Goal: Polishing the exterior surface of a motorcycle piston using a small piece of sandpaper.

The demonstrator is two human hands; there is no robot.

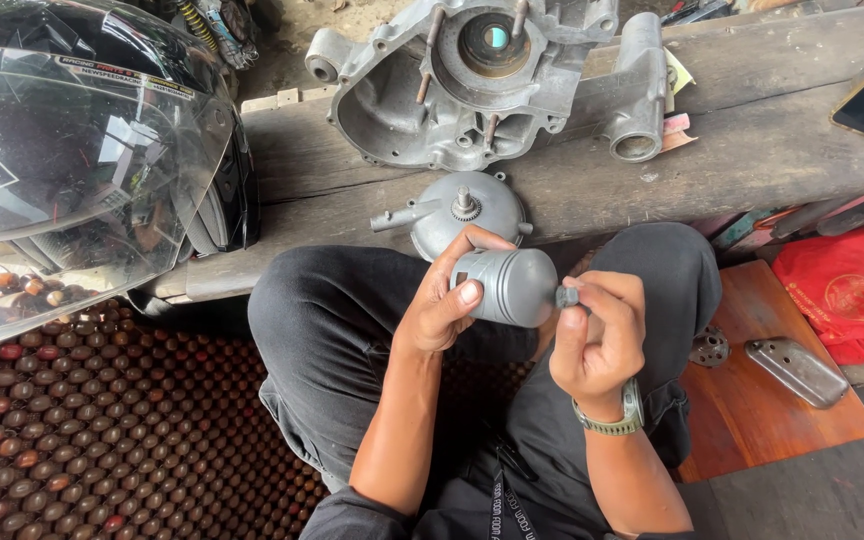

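Piston held over the lap

Hands meet above the person's knees. The left hand [442, 305] wraps around a grey metal piston [512, 285], fingers curled over its top and thumb on its side. The right hand [597, 335] pinches a small dark pin [567, 296] at the piston's end, fingers closed on it. Just beyond, on the wooden bench [752, 150], sits a round metal cover [462, 215], with a large engine casing [482, 80] behind it. A helmet [82, 150] rests at the left.
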